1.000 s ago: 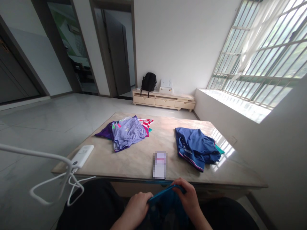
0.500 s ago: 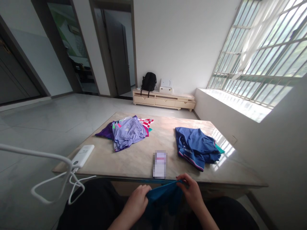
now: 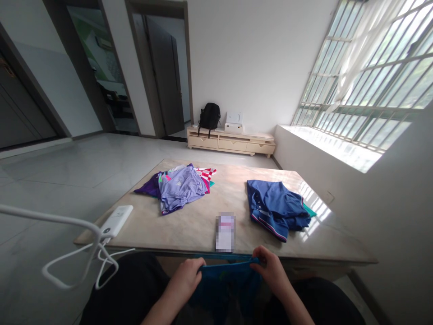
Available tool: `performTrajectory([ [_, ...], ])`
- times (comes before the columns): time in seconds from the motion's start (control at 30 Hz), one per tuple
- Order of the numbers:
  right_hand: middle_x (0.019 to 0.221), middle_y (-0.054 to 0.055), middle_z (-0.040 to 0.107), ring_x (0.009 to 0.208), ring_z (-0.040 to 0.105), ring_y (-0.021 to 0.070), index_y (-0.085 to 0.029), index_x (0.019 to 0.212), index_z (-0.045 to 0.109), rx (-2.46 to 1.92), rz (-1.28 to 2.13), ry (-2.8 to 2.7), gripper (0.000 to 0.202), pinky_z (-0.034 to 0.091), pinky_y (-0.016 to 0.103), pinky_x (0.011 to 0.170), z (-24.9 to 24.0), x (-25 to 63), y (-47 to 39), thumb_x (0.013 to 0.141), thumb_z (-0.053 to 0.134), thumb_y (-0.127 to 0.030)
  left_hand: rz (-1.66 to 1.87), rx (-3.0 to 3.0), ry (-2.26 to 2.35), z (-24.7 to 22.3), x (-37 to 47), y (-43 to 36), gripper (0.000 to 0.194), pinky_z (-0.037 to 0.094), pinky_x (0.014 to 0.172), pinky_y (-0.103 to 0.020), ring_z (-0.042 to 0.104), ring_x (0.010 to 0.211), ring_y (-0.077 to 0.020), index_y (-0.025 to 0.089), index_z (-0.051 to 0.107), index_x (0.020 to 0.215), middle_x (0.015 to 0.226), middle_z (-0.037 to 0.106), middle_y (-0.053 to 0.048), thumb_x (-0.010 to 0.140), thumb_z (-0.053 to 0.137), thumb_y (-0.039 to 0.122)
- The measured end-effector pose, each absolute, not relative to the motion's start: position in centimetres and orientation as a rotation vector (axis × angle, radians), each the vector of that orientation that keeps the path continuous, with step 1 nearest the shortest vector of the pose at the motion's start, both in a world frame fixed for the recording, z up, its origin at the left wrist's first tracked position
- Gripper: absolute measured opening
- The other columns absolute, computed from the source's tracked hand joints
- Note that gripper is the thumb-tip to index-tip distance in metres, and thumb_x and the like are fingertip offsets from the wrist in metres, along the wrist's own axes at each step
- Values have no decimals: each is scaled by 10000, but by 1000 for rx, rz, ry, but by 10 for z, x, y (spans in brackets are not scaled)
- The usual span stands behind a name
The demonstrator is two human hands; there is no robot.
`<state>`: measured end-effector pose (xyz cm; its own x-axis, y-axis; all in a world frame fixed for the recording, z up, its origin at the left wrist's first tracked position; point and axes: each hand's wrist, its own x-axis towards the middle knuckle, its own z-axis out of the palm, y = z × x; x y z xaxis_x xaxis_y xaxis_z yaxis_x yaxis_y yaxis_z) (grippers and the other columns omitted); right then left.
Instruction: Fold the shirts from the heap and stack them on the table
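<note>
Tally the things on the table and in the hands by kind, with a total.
Clothing heaps on the table: 2, a purple pile and a blue pile.
Garments held: 1, a teal garment between left hand and right hand.
Power banks: 1.
Blurred upright items: 1.
Total: 5.

the teal garment (image 3: 230, 284) looks like soft matt cloth, as do the lilac shirt (image 3: 181, 187) and blue polo (image 3: 275, 205), on a glossy, smooth stone-like surface (image 3: 189, 225) beside a smooth white plastic power bank (image 3: 117, 220).
</note>
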<state>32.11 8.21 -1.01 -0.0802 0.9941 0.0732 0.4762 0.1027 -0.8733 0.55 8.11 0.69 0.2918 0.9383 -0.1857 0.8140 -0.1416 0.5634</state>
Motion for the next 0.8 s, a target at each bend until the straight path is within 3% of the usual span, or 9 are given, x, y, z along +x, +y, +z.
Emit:
performTrajectory([
  [0.23,899,47,737,849,691,269,-225,1020,749,-1532,881,-1708,353,517,356,799,-19,324,81,690,659,-139,215,1977,1557,2,1,80,263,443,801,-280,712,973,-251,244,731,921,953,777,-49,800,551,95],
  [0.43,853,49,706,825,681,265,-253,745,775,-1629,815,-1807,192,478,349,798,-22,325,80,664,665,-117,281,1941,1477,14,3,79,197,441,827,-269,698,980,-235,228,729,890,961,777,-38,803,571,148],
  [0.63,836,59,742,862,677,294,-257,809,758,-1792,760,-1811,135,432,350,768,-22,329,76,717,683,-192,410,1911,1395,31,8,80,248,437,846,-239,689,965,-197,230,718,918,973,770,-10,822,502,155],
  [0.8,817,40,730,826,661,274,-252,786,724,-1853,770,-1812,132,404,318,717,-19,330,74,670,713,-191,377,1888,1326,28,1,79,195,438,815,-233,674,936,-195,219,696,900,948,755,-2,806,530,177],
])
